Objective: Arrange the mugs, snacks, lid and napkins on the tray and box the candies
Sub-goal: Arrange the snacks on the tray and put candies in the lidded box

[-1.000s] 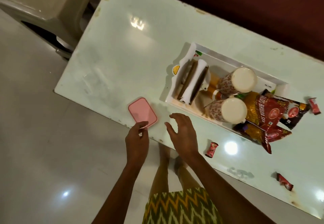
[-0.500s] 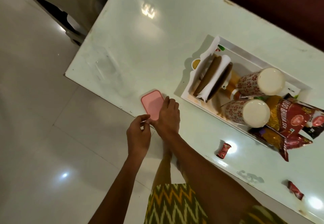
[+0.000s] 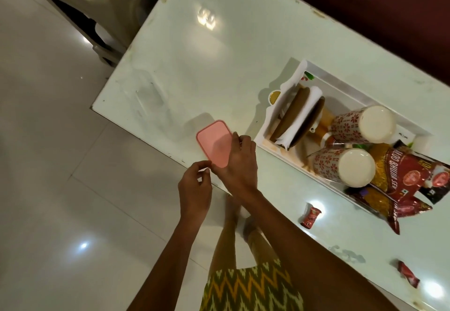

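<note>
Head view: the pink box (image 3: 214, 141) lies at the near edge of the table (image 3: 219, 55), at nine o'clock from the tray (image 3: 341, 84), its top apparently closed; the right hand (image 3: 239, 164) covers its three-o'clock side, fingers curled over the rim and holding it; the left hand (image 3: 194, 186) pinches the six-o'clock corner between thumb and forefinger. Two mugs (image 3: 365, 125) are in the tray, with snack packets (image 3: 399, 179) at their four o'clock; one candy (image 3: 310, 217) lies at four o'clock from the box, and another (image 3: 409, 278) lies well apart beyond it. The box looks light, stiff and smooth, so it may skid; it is probably best steadied by its long sides while one lid corner is peeled up.
</note>
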